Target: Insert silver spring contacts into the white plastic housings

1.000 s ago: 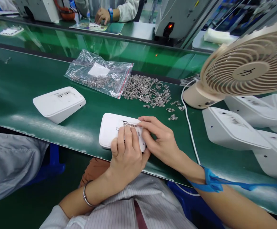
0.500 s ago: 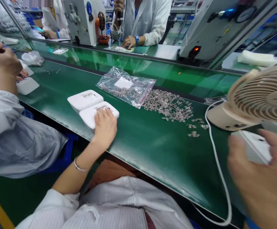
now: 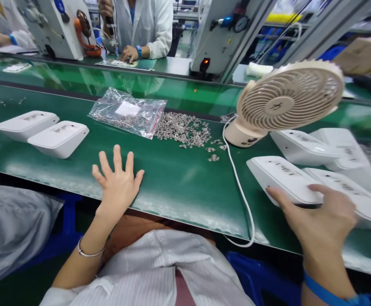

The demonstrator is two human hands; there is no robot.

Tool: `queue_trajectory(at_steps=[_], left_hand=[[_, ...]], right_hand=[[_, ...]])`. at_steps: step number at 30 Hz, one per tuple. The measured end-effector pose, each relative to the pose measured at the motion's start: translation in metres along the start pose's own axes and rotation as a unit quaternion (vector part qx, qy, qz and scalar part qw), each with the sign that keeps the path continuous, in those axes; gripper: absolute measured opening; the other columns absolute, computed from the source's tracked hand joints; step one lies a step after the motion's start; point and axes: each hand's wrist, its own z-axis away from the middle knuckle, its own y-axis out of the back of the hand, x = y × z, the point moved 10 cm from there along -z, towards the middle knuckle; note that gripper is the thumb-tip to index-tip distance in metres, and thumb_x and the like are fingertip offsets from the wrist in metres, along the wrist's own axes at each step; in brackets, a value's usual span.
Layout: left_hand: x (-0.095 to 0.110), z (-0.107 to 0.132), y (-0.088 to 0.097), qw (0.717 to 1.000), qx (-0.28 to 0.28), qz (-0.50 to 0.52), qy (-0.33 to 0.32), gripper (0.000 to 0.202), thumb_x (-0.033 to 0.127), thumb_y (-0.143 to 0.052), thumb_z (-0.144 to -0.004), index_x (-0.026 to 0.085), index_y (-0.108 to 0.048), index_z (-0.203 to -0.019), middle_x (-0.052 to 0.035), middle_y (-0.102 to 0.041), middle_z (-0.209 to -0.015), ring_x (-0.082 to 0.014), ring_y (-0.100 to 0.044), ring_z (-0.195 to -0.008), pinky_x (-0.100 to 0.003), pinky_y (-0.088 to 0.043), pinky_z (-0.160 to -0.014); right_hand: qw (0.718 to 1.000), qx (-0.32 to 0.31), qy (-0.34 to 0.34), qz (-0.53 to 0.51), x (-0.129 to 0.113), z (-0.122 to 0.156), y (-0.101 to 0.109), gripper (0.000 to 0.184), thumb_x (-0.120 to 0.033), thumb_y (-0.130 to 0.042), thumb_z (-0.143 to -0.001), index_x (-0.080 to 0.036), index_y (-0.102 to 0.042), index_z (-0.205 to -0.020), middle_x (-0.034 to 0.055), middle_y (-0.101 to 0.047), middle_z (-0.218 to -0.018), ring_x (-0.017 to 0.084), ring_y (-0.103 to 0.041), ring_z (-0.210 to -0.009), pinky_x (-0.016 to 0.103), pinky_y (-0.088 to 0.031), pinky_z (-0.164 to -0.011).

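Note:
My left hand hovers open with fingers spread over the near edge of the green belt, holding nothing. To its left lie two white plastic casings, one nearer and one behind it. My right hand grips the near end of another white casing at the right, thumb on its front edge and fingers over its top. A heap of small metal clips spills from a clear zip bag in the middle.
A beige desk fan stands at the right, its white cable running to the belt's near edge. More white casings are stacked behind it. A person in a grey sleeve sits at my left; others work across the line.
My left hand has let go of the casing it slid beside the other one and pulled back, fingers spread. My right hand has taken hold of a casing from the right-hand stack.

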Motion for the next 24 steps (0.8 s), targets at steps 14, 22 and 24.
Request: queue_trajectory(at_steps=[14,22,24], left_hand=[[0.073,0.041,0.044,0.96,-0.012,0.158,-0.231,0.043,0.045,-0.054,-0.079,0.022,-0.057,-0.116,-0.0103,-0.042,-0.138,-0.0367,-0.039,-0.122,-0.048,-0.026,-0.097],[0.015,0.03,0.031,0.985,0.129,0.074,-0.087,0.027,0.04,-0.052,-0.082,0.014,-0.055,-0.081,-0.0167,-0.061,-0.112,-0.0356,-0.05,-0.108,-0.048,-0.029,-0.093],[0.01,0.025,0.023,0.987,0.127,0.08,-0.064,0.028,0.041,-0.052,-0.082,0.013,-0.053,-0.083,-0.0184,-0.059,-0.113,-0.0346,-0.051,-0.106,-0.045,-0.034,-0.088]], right_hand=[[0.887,-0.346,0.219,-0.214,-0.195,0.066,-0.046,0.065,-0.044,-0.069,-0.071,-0.022,-0.042,-0.127,0.0162,-0.045,-0.128,0.03,-0.048,-0.116,0.046,-0.047,-0.09],[0.863,-0.482,0.142,0.057,-0.149,0.037,-0.193,0.082,-0.062,-0.044,-0.081,-0.01,-0.023,-0.141,0.0256,-0.015,-0.146,0.042,-0.014,-0.134,0.059,-0.023,-0.102],[0.862,-0.48,0.145,0.071,-0.162,0.032,-0.223,0.079,-0.061,-0.045,-0.081,-0.011,-0.028,-0.139,0.0266,-0.019,-0.144,0.045,-0.022,-0.13,0.061,-0.027,-0.097]])
